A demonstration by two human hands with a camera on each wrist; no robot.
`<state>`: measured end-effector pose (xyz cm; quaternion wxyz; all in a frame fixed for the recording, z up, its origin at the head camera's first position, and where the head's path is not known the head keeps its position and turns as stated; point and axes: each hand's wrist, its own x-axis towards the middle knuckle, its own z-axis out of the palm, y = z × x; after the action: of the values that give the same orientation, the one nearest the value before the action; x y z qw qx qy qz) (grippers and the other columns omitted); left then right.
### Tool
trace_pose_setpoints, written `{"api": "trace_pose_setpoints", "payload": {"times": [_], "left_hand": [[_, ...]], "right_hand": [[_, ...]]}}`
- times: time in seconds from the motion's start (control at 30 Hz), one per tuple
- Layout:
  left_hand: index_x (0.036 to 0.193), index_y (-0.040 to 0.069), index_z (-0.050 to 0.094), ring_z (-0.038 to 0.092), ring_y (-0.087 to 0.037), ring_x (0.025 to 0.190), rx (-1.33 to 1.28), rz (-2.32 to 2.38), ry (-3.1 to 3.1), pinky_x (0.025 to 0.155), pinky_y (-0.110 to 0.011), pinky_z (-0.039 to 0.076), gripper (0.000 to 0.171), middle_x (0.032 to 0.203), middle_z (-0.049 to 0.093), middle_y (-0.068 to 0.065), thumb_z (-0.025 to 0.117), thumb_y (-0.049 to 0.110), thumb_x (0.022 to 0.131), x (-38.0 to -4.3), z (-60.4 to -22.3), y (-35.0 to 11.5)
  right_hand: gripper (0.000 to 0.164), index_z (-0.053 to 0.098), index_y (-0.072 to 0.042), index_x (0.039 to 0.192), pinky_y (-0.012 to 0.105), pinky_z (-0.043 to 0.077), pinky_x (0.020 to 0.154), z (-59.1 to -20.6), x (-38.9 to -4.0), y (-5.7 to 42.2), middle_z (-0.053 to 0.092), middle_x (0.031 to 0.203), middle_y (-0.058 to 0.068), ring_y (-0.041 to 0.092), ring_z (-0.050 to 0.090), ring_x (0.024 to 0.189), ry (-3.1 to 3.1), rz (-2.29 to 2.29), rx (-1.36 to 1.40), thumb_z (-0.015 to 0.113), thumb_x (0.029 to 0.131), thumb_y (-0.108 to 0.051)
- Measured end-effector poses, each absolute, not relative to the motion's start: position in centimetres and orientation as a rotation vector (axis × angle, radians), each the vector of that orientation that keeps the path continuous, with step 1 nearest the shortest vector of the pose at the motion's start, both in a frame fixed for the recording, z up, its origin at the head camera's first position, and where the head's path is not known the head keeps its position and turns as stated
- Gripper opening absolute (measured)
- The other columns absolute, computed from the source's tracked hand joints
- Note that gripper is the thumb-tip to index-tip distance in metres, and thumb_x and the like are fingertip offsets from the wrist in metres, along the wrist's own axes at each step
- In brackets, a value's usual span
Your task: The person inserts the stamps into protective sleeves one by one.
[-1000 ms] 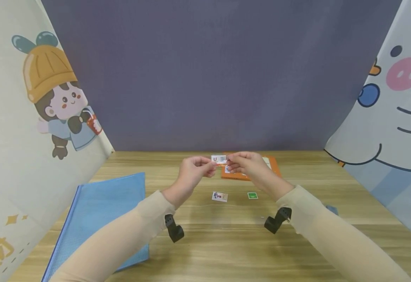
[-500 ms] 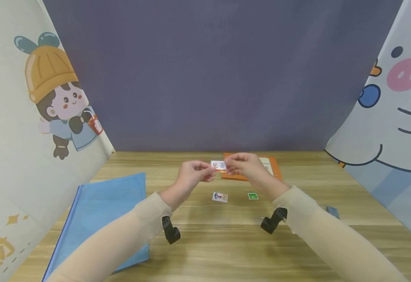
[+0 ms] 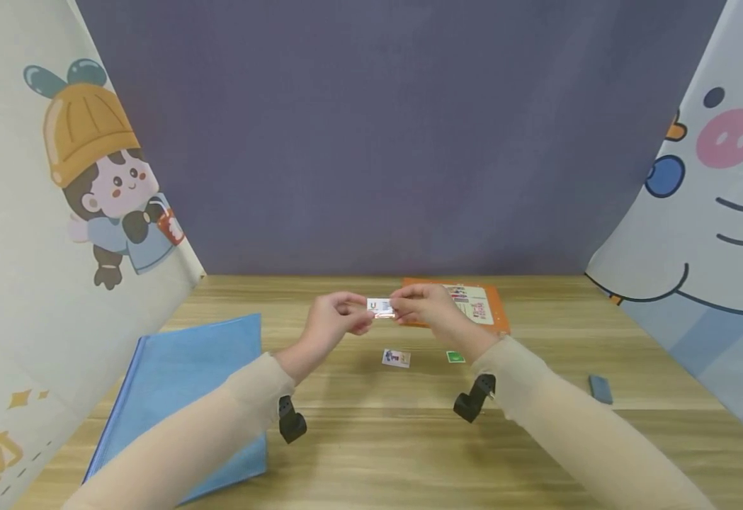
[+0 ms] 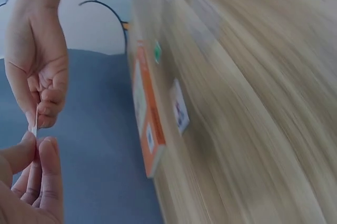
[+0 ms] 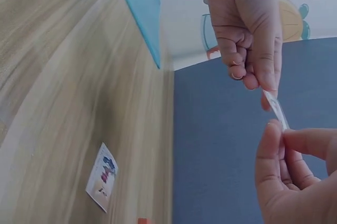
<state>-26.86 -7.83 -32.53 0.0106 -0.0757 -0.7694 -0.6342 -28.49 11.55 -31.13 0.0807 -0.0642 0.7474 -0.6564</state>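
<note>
Above the table's far middle, both hands hold one small white card [image 3: 380,307] with a U-shaped mark and small print. The left hand [image 3: 331,319] pinches its left end between thumb and fingers. Its right end is pinched by the right hand [image 3: 431,309]. In the wrist views the card [image 5: 276,109] appears nearly edge-on, thin and flat, bridging the two sets of fingertips. On the table below lies a stamp-like picture card [image 3: 396,358]. A small green square piece [image 3: 455,357] with a white border lies right of it, partly covered by the right forearm.
Behind the right hand lies an orange book [image 3: 500,315] with a pale cover panel. A blue zip folder [image 3: 199,382] occupies the left of the table, partly under the left sleeve. To the right sits a small grey-blue block [image 3: 600,389]. A dark curtain [image 3: 384,142] hangs behind.
Both hands have moved slightly left and towards the person, with the card still between them. More of the orange book's cover and the whole grey-blue block now show.
</note>
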Motion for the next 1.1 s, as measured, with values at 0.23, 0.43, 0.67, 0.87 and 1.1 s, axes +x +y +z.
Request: {"api": "trace_pose_setpoints", "payload": {"times": [0.23, 0.43, 0.67, 0.87, 1.1], "left_hand": [[0.126, 0.003, 0.06, 0.071, -0.021, 0.074, -0.443, -1.658, -2.535, 0.067, -0.029, 0.061, 0.052, 0.093, 0.072, -0.016, 0.078, 0.0, 0.077, -27.1, -33.3, -9.3], [0.124, 0.006, 0.062, 0.068, -0.021, 0.09, -0.553, -1.451, -2.596, 0.077, -0.028, 0.06, 0.051, 0.104, 0.069, -0.01, 0.08, 0.0, 0.076, -27.4, -33.8, -10.0], [0.113, 0.003, 0.067, 0.066, -0.017, 0.085, -0.596, -1.324, -2.63, 0.076, -0.028, 0.059, 0.039, 0.095, 0.071, -0.007, 0.08, 0.0, 0.076, -27.5, -34.1, -10.8], [0.11, 0.001, 0.068, 0.066, -0.018, 0.083, -0.533, -1.36, -2.678, 0.074, -0.026, 0.059, 0.04, 0.092, 0.07, -0.009, 0.08, -0.004, 0.073, -27.6, -34.8, -11.5], [0.109, 0.002, 0.07, 0.066, -0.018, 0.083, -0.49, -1.405, -2.739, 0.072, -0.028, 0.058, 0.036, 0.099, 0.071, -0.011, 0.078, -0.005, 0.075, -27.6, -36.3, -12.5]], "right_hand": [[0.026, 0.06, 0.011, 0.113, 0.023, 0.06, 0.07, -32.0, -28.8, 10.4, 0.067, 0.09, 0.009, 0.012, 0.065, 0.071, 2.198, -1.947, -0.228, 0.064, 0.09, 0.001], [0.025, 0.059, 0.012, 0.113, 0.024, 0.06, 0.069, -33.0, -29.1, 9.6, 0.068, 0.085, 0.009, 0.013, 0.066, 0.068, 2.152, -1.97, -0.202, 0.063, 0.089, 0.005], [0.03, 0.059, 0.011, 0.116, 0.026, 0.06, 0.072, -33.9, -29.3, 9.0, 0.069, 0.091, 0.013, 0.013, 0.067, 0.071, 2.12, -1.957, -0.195, 0.065, 0.088, 0.004], [0.04, 0.057, 0.007, 0.123, 0.035, 0.06, 0.083, -34.5, -29.2, 8.5, 0.068, 0.105, 0.02, 0.015, 0.067, 0.076, 2.186, -1.847, -0.305, 0.067, 0.085, 0.006], [0.037, 0.064, 0.003, 0.115, 0.031, 0.06, 0.077, -35.8, -29.0, 7.3, 0.068, 0.096, 0.014, 0.013, 0.064, 0.072, 2.278, -1.723, -0.263, 0.074, 0.078, 0.004]]}}
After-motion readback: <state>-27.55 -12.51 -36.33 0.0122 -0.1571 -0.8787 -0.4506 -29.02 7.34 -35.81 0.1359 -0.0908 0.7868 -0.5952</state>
